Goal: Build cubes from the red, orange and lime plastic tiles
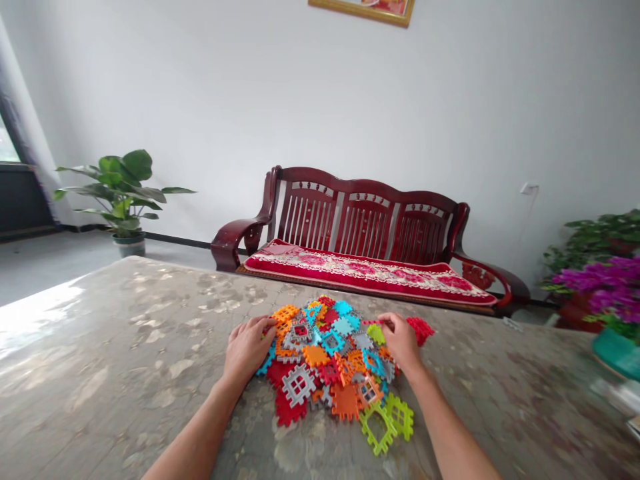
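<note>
A heap of interlocking plastic building pieces (316, 355) in red, orange, grey, blue and green lies on the table, their edges toothed. Some have window cutouts, like the grey window piece (299, 385). My left hand (249, 347) rests at the heap's left edge, fingers curled beside the orange pieces (285, 313); a speck of green shows under them, but what they hold is hidden. My right hand (401, 339) is at the right side, thumb and finger pinched at the end of a thin red piece (370, 323). Two green pieces (379, 427) lie at the near right edge.
A patterned cover lies over the table (125, 373). Behind it stands a dark red wooden bench (363, 223) with a red floral cushion (370, 268). A potted plant (127, 183) is at the left; purple flowers (605, 287) in a teal pot (617, 350) are at the right.
</note>
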A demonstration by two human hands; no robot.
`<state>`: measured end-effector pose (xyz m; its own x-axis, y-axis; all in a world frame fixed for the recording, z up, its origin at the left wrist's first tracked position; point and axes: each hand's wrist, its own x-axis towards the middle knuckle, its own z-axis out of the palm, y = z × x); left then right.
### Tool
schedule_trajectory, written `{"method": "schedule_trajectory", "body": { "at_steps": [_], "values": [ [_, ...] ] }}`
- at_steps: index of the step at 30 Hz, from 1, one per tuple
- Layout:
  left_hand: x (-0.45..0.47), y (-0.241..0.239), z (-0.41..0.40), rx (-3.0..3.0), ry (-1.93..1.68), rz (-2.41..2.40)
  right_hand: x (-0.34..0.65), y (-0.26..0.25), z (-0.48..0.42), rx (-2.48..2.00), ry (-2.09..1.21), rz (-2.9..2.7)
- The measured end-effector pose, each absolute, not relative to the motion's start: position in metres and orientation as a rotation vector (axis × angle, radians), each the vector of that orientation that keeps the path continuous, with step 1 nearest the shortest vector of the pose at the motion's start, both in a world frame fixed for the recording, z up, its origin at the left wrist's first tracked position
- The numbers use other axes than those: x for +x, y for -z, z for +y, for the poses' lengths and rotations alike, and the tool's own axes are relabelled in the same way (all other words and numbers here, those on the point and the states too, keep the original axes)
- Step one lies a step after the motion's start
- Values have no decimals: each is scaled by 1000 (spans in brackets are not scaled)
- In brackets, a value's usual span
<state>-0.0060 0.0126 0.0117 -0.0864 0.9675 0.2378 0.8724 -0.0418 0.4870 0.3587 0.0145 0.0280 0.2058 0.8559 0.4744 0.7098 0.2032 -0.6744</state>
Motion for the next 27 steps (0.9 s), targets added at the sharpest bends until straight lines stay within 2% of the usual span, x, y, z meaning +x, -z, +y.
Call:
{"method": "schedule_trajectory", "body": {
  "at_steps": [6,12,21,27],
  "values": [
    [-6,-13,12,2000,-796,2045,386,3,17,-1606,-493,-1413],
    [-6,-13,11,1997,-802,2046,386,-2,16,-1523,-599,-1511],
    [-7,-11,13,2005,-801,2036,375,-14,5,-1644,-372,-1658],
    [-7,-11,12,2012,-798,2042,390,-40,-1,-1612,98,-1381]
  ]
}}
